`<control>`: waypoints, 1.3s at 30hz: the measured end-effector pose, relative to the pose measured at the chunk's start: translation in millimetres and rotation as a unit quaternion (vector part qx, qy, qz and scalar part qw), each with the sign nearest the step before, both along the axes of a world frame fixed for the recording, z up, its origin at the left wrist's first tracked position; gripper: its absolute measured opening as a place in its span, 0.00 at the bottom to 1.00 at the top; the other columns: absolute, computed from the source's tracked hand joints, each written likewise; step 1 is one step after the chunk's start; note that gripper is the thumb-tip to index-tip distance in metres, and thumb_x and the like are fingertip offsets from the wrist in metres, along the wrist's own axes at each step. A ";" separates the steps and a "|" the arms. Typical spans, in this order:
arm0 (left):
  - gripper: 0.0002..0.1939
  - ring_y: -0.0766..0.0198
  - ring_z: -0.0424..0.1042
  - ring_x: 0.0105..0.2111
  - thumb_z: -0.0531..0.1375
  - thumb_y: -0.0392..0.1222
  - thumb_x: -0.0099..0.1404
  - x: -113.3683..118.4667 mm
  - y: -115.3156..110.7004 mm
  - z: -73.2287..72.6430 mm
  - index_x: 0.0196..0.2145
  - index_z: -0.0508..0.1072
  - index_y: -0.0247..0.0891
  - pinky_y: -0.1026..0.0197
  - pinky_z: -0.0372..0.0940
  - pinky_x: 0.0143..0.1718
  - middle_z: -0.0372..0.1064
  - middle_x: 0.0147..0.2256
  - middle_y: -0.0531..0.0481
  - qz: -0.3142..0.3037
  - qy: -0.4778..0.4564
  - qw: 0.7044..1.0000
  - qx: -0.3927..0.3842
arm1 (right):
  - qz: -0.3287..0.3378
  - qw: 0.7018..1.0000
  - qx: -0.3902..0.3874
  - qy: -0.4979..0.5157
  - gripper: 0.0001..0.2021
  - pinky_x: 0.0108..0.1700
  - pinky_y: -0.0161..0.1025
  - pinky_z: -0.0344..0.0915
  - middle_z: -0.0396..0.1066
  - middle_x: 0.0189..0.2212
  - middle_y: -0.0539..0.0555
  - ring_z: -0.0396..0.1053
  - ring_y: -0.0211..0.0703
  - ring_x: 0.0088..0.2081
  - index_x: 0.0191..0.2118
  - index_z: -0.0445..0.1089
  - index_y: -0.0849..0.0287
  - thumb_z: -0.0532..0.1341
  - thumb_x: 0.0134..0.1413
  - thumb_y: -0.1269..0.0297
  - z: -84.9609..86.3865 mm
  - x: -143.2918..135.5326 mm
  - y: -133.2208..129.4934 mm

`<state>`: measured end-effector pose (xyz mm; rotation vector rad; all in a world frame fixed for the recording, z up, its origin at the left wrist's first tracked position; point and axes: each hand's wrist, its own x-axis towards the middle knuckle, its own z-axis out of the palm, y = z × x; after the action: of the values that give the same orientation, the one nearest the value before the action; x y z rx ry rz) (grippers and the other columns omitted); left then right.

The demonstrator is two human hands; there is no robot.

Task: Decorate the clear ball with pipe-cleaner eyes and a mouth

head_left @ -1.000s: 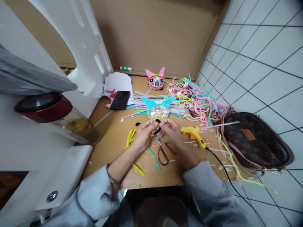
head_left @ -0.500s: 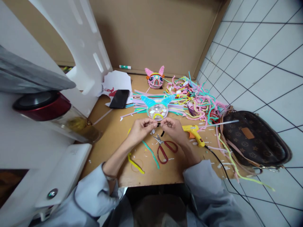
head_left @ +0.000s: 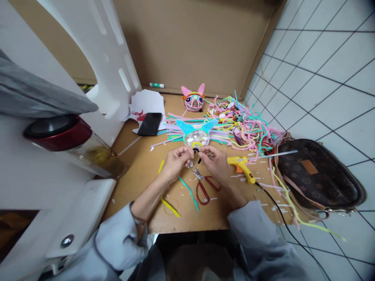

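Note:
Between my fingertips is a short black pipe cleaner (head_left: 199, 160), bent near its upper end. My left hand (head_left: 177, 160) pinches one end of it. My right hand (head_left: 215, 160) pinches it from the other side, and a loose tail hangs below. Just beyond my fingers lies a clear round craft head (head_left: 195, 136) with blue pipe-cleaner ears and a yellow curved strip. Red-handled scissors (head_left: 202, 191) rest partly open on the table under my hands. A turquoise pipe cleaner (head_left: 190, 193) and a yellow one (head_left: 170, 207) lie by my left forearm.
A yellow glue gun (head_left: 243, 167) with a cord lies right of my hands, near a brown bag (head_left: 319, 175). Behind are a tangle of pipe cleaners (head_left: 246, 127), a pink-eared head (head_left: 193, 101) and a phone (head_left: 150, 124). A glass bottle (head_left: 99, 154) stands left.
The black pipe cleaner is now curved into a small arch between my fingertips, where it was straighter before. The whole view has shifted slightly.

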<state>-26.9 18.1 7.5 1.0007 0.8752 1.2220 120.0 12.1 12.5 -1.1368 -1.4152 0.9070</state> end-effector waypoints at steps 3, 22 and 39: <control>0.17 0.76 0.54 0.17 0.70 0.49 0.47 2.7 -0.6 -0.8 0.23 0.71 0.33 0.69 0.48 0.19 0.63 0.20 0.55 0.015 -0.030 0.999 -0.008 | -0.011 1.000 -0.009 0.017 0.08 0.27 0.33 0.65 0.71 0.22 0.48 0.67 0.35 0.22 0.31 0.71 0.58 0.63 0.45 0.60 -1.7 -6.7 -2.6; 0.17 0.77 0.53 0.18 0.72 0.46 0.44 18.5 -9.1 2.1 0.22 0.70 0.32 0.70 0.47 0.20 0.60 0.19 0.56 0.052 -0.086 0.993 -0.069 | -0.079 0.996 0.026 -0.020 0.05 0.30 0.36 0.66 0.69 0.24 0.48 0.67 0.37 0.25 0.30 0.67 0.56 0.61 0.47 0.61 -14.4 -14.3 -4.1; 0.21 0.75 0.53 0.16 0.73 0.54 0.42 8.3 -5.7 1.6 0.22 0.73 0.32 0.68 0.45 0.19 0.64 0.17 0.54 -0.003 0.038 0.998 -0.047 | 0.033 0.998 -0.045 0.026 0.08 0.22 0.30 0.60 0.66 0.18 0.45 0.62 0.32 0.19 0.25 0.67 0.58 0.64 0.41 0.61 -3.6 7.4 9.0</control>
<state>-18.7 12.4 9.1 0.9780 0.9800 1.1324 127.4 21.1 8.9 -1.1308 -1.3890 1.0489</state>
